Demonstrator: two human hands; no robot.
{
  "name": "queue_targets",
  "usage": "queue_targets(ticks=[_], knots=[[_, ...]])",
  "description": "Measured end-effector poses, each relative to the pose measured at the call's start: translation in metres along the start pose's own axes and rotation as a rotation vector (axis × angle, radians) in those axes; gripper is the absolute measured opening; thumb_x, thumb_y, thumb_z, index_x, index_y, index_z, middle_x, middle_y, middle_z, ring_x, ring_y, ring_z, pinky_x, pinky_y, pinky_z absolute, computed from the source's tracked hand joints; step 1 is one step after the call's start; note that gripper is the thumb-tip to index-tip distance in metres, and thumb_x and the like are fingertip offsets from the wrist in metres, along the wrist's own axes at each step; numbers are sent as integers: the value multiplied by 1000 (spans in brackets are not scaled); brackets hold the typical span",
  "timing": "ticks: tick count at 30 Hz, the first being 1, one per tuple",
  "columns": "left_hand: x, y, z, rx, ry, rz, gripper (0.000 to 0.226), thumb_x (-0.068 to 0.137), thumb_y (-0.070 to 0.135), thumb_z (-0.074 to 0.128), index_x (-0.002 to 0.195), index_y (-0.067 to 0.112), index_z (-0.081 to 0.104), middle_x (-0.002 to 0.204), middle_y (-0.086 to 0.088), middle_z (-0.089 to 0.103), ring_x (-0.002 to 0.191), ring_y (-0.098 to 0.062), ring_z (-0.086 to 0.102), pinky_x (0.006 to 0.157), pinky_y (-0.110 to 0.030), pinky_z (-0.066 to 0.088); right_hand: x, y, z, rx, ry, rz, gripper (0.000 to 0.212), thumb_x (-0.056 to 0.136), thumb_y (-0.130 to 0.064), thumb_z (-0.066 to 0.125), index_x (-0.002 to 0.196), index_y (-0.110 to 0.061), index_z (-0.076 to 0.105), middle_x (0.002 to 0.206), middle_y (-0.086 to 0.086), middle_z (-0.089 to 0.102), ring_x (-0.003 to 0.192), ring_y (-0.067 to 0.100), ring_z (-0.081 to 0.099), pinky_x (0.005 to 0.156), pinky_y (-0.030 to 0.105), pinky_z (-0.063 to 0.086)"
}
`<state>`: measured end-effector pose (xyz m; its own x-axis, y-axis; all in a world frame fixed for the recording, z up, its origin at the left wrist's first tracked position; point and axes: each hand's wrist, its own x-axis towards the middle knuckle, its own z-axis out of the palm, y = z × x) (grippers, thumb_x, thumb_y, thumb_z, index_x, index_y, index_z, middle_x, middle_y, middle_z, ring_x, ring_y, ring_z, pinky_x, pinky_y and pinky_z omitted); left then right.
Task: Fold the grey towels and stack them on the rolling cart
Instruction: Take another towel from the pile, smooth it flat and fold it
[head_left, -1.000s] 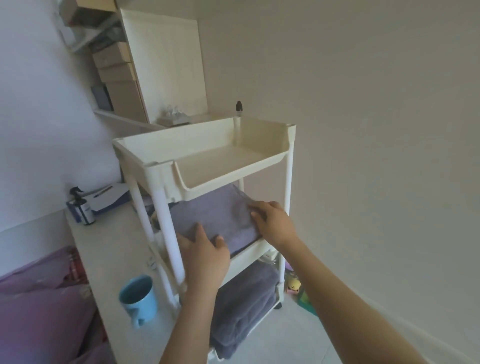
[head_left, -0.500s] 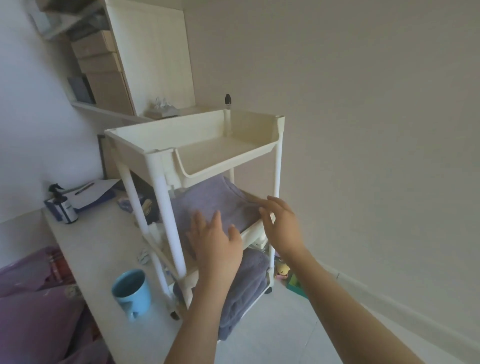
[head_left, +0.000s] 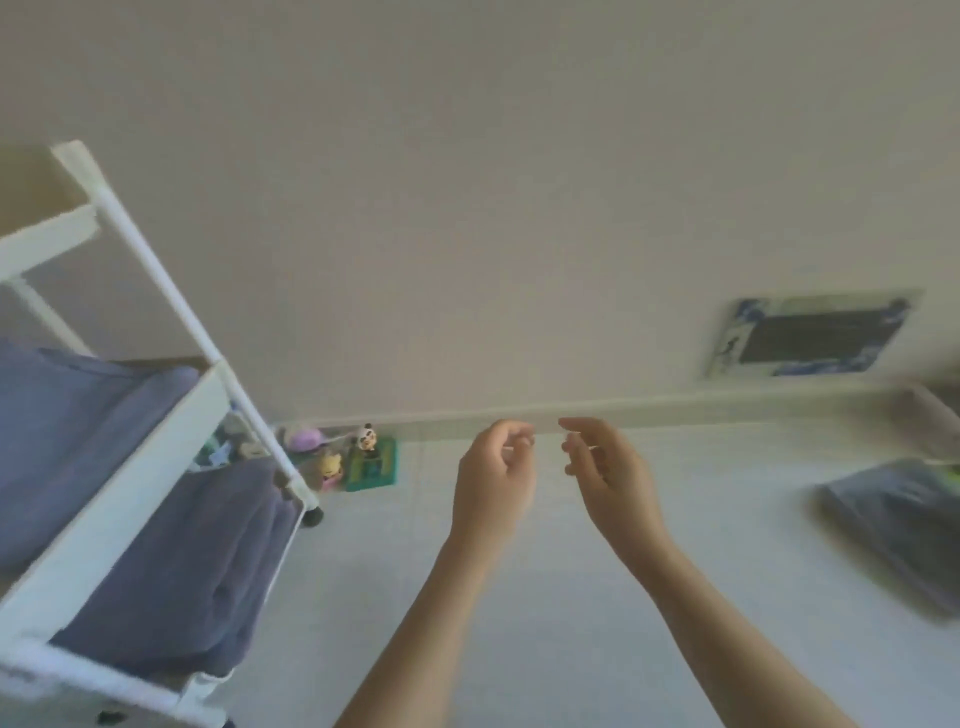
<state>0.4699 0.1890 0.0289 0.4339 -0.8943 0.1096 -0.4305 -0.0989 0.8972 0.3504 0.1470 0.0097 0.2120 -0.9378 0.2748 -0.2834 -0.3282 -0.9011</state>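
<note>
Hovering clear of the rolling cart (head_left: 171, 431), left hand (head_left: 493, 478) and right hand (head_left: 613, 478) hang loosely curled, holding nothing. Grey towels (head_left: 78, 426) sit folded on its shelves. Next likely: fetching another towel, if any remains.

No text, label, brand or number can be read in this view. The framed picture (head_left: 810, 338) leaning on the wall, to the right of the rolling cart (head_left: 156, 415), shows a dark panel with blue edges (too blurred for any letters). The small toys (head_left: 345, 457) just beside the cart carry no readable marks.
</note>
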Motion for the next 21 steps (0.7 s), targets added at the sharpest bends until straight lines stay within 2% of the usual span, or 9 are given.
queue_targets(ticks=[2, 5, 9, 12, 14, 16, 18, 21], knots=[[-11, 17, 59, -22, -161, 5, 20, 93, 14, 47, 95, 29, 60, 97, 8, 66, 90, -14, 66, 82, -25, 50, -15, 31, -57, -35, 106, 87, 17, 95, -17, 50, 103, -28, 60, 83, -6, 65, 73, 13, 64, 59, 11, 44], [-25, 33, 120, -70, -310, -9, 21, 94, 12, 46, 94, 28, 61, 87, 13, 63, 87, -15, 65, 76, -21, 49, -29, 64, -117, -85, 219, 176, 17, 94, -17, 51, 104, -26, 60, 81, 1, 66, 70, 12, 64, 61, 14, 45], [-48, 59, 224, -53, -495, -42, 19, 93, 14, 45, 91, 25, 61, 80, 9, 63, 84, -18, 66, 75, -28, 51, -55, 120, -215, -173, 408, 332, 13, 92, -17, 54, 101, -20, 62, 83, 2, 66, 75, 18, 65, 65, 21, 45], [-63, 78, 299, -54, -583, -61, 21, 92, 12, 45, 87, 25, 61, 78, 8, 62, 78, -17, 66, 73, -30, 51, -73, 158, -284, -319, 475, 416, 20, 92, -20, 54, 109, -15, 63, 96, 1, 65, 83, 15, 59, 72, 26, 41], [-71, 89, 343, -72, -642, -94, 22, 92, 10, 45, 87, 25, 60, 81, 6, 63, 69, -10, 64, 69, -25, 49, -82, 183, -324, -391, 500, 487, 22, 93, -23, 53, 112, -16, 62, 103, 1, 60, 85, 15, 57, 72, 26, 39], [-78, 99, 384, -85, -684, -146, 22, 93, 10, 44, 86, 25, 60, 84, 2, 64, 64, -7, 62, 70, -23, 50, -90, 204, -360, -455, 553, 508, 23, 91, -23, 56, 112, -16, 63, 109, 4, 59, 91, 21, 59, 75, 27, 42], [-82, 103, 417, -73, -708, -176, 22, 94, 11, 44, 85, 25, 59, 87, -2, 64, 63, -8, 62, 71, -26, 50, -94, 220, -386, -571, 603, 515, 26, 89, -22, 60, 113, -14, 64, 113, 8, 60, 100, 30, 55, 84, 34, 42], [-86, 113, 466, -54, -729, -215, 17, 96, 17, 42, 94, 21, 59, 94, -4, 65, 64, -9, 62, 71, -28, 50, -95, 241, -429, -761, 654, 574, 36, 88, -29, 61, 121, -16, 60, 130, 10, 53, 116, 35, 45, 98, 43, 32]])
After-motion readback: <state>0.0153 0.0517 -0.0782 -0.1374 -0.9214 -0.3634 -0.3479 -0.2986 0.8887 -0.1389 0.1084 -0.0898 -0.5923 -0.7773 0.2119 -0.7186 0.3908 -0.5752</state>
